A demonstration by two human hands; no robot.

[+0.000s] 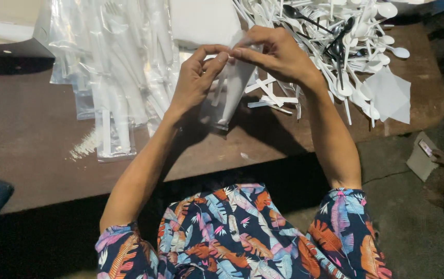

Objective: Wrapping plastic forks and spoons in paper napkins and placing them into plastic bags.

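My left hand (197, 77) and my right hand (276, 54) both pinch the top of a narrow clear plastic bag (232, 95) that hangs between them over the brown table (31, 150). White plastic cutlery shows inside the bag. My fingertips meet at the bag's mouth. Just right of the bag lie loose white forks and sticks (273, 98).
A heap of filled clear cutlery packets (111, 62) covers the table's left. A pile of loose white and a few black plastic spoons (356, 41) lies at the right, with white napkins (390, 95) beside it. A white napkin stack (204, 20) sits behind my hands.
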